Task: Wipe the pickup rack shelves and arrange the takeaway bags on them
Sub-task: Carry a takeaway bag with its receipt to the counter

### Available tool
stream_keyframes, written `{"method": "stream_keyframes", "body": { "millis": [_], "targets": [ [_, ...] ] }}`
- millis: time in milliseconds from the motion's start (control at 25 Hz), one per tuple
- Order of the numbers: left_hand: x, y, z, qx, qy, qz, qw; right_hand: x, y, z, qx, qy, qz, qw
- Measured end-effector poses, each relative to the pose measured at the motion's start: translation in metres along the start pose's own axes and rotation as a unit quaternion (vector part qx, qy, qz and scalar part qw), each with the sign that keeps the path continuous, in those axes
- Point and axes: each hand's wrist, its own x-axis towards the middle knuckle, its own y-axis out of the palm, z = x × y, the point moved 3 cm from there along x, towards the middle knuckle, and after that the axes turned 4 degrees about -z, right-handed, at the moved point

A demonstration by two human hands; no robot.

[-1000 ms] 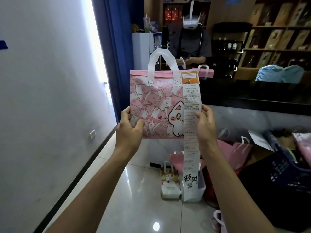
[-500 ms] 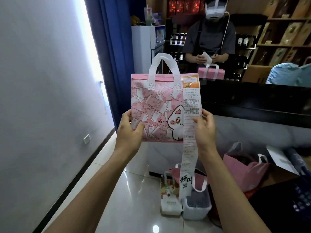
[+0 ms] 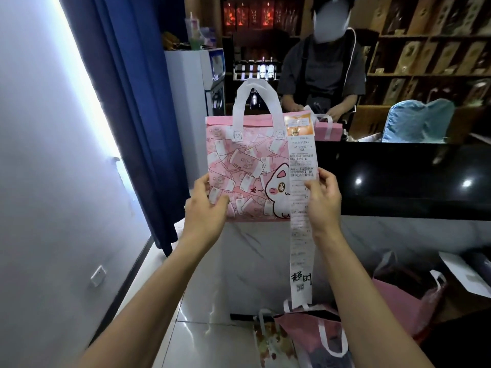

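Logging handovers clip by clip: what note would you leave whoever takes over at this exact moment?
Left hand grips the pink takeaway bag at its lower left edge.
Right hand pinches the long receipt hanging from the bag's top.
The bag is held up in the air before the black counter. More bags sit on the floor.
No rack in view.
Left: shelve this bag and the others.

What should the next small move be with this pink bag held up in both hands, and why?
Probably carry the pink bag on to the rack, which is not in view. Both hands already grip it in mid-air: the left hand at its lower left corner, the right hand pinching the long receipt at the right edge. The receipt hangs loose below the bag, so watch that it does not snag.
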Motion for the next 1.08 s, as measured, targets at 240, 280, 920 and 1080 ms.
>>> {"method": "stream_keyframes", "body": {
  "millis": [240, 280, 920, 1080],
  "targets": [
    [0.077, 0.027, 0.019, -0.011, -0.015, 0.045, 0.999, 0.062, 0.034, -0.03, -0.013, -0.008, -0.019, 1.0],
    [0.088, 0.032, 0.022, -0.014, -0.021, 0.052, 0.998, 0.072, 0.037, -0.035, -0.015, -0.006, -0.016, 1.0],
    [0.217, 0.11, 0.069, -0.012, -0.04, 0.027, 0.999, 0.216, 0.091, -0.128, -0.009, 0.048, 0.053, 0.997],
    [0.234, 0.118, 0.079, -0.008, -0.035, 0.034, 0.999, 0.236, 0.097, -0.135, -0.028, 0.055, 0.056, 0.997]
  ]
}}
